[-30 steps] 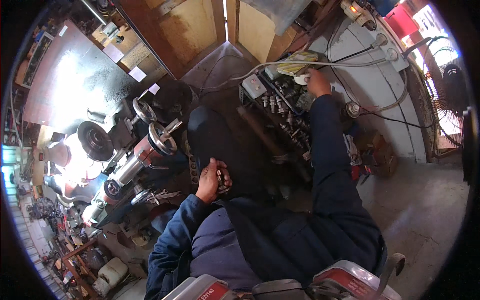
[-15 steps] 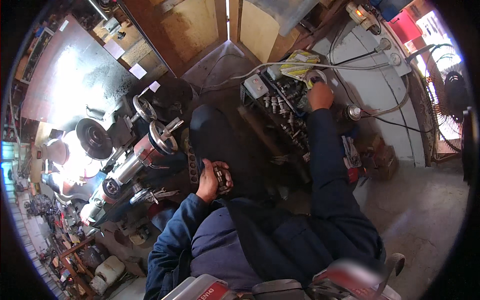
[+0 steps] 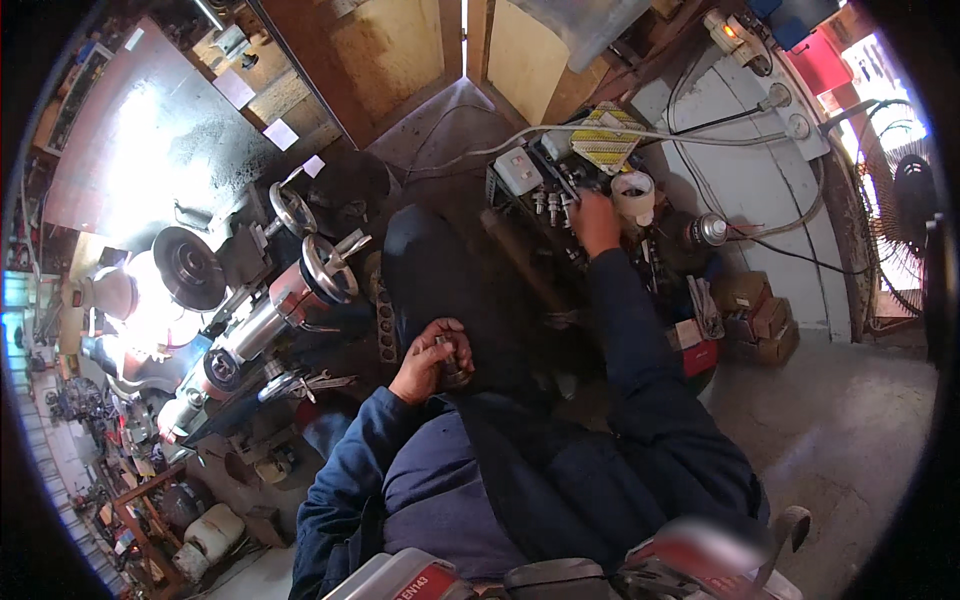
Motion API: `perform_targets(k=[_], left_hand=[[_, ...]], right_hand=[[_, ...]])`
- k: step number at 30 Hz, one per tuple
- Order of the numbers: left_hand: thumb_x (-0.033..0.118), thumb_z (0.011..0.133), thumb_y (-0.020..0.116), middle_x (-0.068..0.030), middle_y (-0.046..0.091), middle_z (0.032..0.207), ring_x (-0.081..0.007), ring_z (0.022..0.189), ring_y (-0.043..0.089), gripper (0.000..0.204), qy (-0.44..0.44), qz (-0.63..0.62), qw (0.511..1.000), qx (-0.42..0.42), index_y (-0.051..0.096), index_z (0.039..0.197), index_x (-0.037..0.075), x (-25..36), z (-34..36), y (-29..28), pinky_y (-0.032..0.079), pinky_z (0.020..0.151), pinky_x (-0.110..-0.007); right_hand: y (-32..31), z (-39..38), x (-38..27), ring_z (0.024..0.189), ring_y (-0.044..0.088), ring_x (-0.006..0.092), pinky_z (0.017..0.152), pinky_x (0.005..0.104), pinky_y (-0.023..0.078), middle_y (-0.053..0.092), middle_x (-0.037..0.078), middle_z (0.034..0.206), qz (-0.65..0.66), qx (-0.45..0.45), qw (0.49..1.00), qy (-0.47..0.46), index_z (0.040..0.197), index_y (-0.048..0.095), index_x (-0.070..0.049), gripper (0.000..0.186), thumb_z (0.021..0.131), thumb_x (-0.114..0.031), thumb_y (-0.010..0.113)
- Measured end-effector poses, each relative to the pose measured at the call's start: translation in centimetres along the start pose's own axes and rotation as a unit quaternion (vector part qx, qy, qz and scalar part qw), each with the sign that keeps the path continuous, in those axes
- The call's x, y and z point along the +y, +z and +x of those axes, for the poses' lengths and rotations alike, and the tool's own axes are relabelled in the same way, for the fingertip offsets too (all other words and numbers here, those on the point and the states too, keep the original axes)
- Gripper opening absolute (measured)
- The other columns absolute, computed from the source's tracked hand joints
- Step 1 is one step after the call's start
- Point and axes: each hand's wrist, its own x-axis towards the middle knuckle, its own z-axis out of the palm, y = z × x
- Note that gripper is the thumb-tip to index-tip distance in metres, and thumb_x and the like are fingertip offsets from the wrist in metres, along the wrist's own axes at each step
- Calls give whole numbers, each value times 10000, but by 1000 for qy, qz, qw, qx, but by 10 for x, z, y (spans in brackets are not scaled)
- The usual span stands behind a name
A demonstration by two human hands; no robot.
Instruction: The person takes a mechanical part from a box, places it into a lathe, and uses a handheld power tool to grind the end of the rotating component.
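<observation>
My left hand (image 3: 432, 362), resting by my thigh, is closed around a short, stepped, cylindrical metal part (image 3: 453, 374). My right hand (image 3: 597, 224) reaches forward over a tray of metal parts (image 3: 493, 190). Its fingers are curled down among the parts, and what they hold, if anything, is hidden. Several shiny shank-like metal fittings (image 3: 546, 204) stand just left of those fingers. A white cup-like container (image 3: 633, 197) is close by on the right of that hand.
A yellow patterned packet (image 3: 607, 137) and a white box (image 3: 517, 171) lie at the tray's far end. Right of it are a spray can (image 3: 708, 230), cardboard boxes (image 3: 765, 315) and a fan (image 3: 905, 190). Left stands a machine with handwheels (image 3: 328, 270). Cables cross the far side.
My right hand has moved left and nearer, from the white container to the tray's metal parts. The container now shows uncovered. My left hand has turned the metal part a little.
</observation>
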Motion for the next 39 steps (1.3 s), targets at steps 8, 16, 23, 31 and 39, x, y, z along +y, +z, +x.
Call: perform_targets(k=[8,16,23,31,39], left_hand=[[145,1031,463,-83,549,933,-182,825,572,169,-18,75,996,51,475,1169,49,-7,-1,-1,531,781,-360],[226,1060,414,-89,572,867,-185,784,592,210,1,42,997,67,509,1121,49,-6,-4,-8,544,735,-365],[312,1059,414,-91,584,854,-195,769,602,282,-8,55,996,72,521,1114,57,-7,1,-3,543,710,-369],[303,1041,469,-78,584,793,-198,687,595,255,-52,-27,991,119,547,981,68,-5,-3,-4,546,650,-377],[265,994,587,-34,539,709,-145,617,558,208,-59,18,994,95,540,921,76,-3,-7,0,514,607,-337]], right_hand=[[48,63,0,1072,572,452,894,538,476,540,266,1268,33,5,995,96,1368,477,-47,426,950,-135,476],[47,61,7,1042,602,443,865,559,482,643,215,1149,75,44,991,97,1432,441,-120,546,897,-66,539],[39,11,9,1133,571,343,984,415,436,572,174,1277,407,71,911,6,1373,457,-56,569,837,-10,643],[-59,-78,-80,745,492,104,666,265,416,560,94,1198,756,-164,632,-54,1425,398,-138,608,881,58,585],[-92,-112,-125,756,512,108,681,265,407,569,137,1205,844,-327,411,-104,1445,358,-161,706,855,-162,746]])
